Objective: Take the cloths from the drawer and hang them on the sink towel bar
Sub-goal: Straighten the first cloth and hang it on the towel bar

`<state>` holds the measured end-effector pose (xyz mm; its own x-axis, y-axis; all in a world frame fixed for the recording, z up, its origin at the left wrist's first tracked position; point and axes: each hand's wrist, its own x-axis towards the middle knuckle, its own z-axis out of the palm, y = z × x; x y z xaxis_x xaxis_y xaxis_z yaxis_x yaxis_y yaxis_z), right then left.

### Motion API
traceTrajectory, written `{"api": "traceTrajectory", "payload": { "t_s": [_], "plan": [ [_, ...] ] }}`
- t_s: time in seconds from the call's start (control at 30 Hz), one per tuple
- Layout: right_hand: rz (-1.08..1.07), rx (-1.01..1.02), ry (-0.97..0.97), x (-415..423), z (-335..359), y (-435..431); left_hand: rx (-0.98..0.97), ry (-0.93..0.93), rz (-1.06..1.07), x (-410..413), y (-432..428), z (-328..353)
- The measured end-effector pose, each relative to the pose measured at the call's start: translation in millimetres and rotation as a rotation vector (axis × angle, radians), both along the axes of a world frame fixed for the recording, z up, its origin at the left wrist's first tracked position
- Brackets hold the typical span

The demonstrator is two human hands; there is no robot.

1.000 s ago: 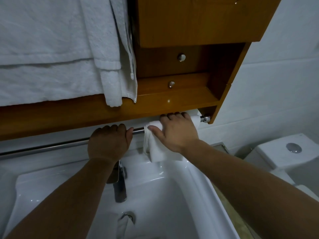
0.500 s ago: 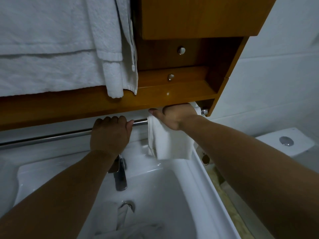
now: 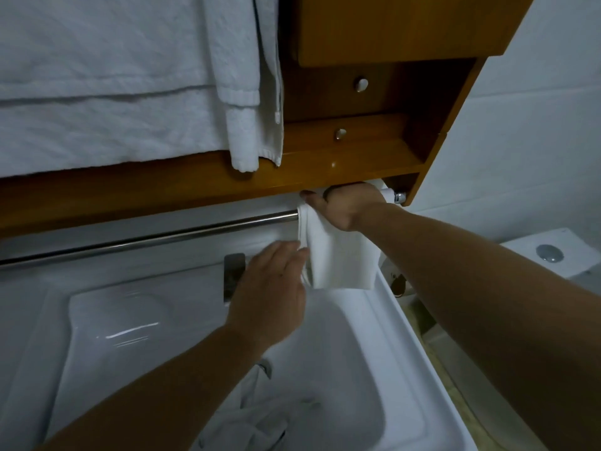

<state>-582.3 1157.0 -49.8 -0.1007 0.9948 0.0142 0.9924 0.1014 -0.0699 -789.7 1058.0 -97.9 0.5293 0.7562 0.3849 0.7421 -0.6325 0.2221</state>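
A white cloth [image 3: 341, 258] hangs over the right end of the chrome towel bar [image 3: 156, 237] above the sink. My right hand [image 3: 344, 206] lies on top of the cloth at the bar, fingers curled over it under the wooden shelf. My left hand [image 3: 270, 288] is off the bar, below it, fingers fairly straight, fingertips at the cloth's left hanging edge. More white cloths [image 3: 257, 418] lie crumpled in the sink basin [image 3: 107, 320].
The wooden cabinet [image 3: 374, 157] with two small drawers and knobs sits just above the bar. Large white towels [image 3: 113, 92] hang at upper left. The faucet [image 3: 234, 275] stands behind my left hand. A white toilet [image 3: 549, 255] is at right.
My left hand has let go of the bar and dropped down and right to the cloth's edge. My right hand stays on the cloth at the bar. The view has tilted down.
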Motion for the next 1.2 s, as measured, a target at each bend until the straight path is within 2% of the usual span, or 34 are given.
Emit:
{"api": "traceTrajectory", "payload": {
  "t_s": [0.13,0.37,0.47,0.57,0.7,0.8,0.93,1.1,1.2],
  "plan": [
    [-0.037,0.087,-0.044,-2,-4,0,-0.250,-0.113,0.128,21,0,-18],
    [-0.077,0.231,-0.050,-6,-14,3,-0.506,-0.171,0.303,43,20,-54],
    [-0.093,0.247,-0.037,-6,-17,3,-0.556,-0.181,0.369,50,31,-68],
    [-0.094,0.276,-0.041,-6,-19,5,-0.562,-0.236,0.356,60,37,-77],
    [-0.083,0.311,-0.042,-4,-22,6,-0.456,-0.356,0.373,66,42,-84],
    [-0.071,0.323,-0.033,-4,-22,7,-0.363,-0.306,0.297,70,42,-93],
    [-0.065,0.325,-0.029,-2,-25,8,-0.333,-0.317,0.284,74,43,-97],
    [-0.074,0.303,-0.025,-2,-22,8,-0.262,-0.144,0.063,70,35,-99],
    [-0.069,0.300,-0.021,-3,-21,7,-0.280,-0.070,0.098,59,34,-100]
  ]
}}
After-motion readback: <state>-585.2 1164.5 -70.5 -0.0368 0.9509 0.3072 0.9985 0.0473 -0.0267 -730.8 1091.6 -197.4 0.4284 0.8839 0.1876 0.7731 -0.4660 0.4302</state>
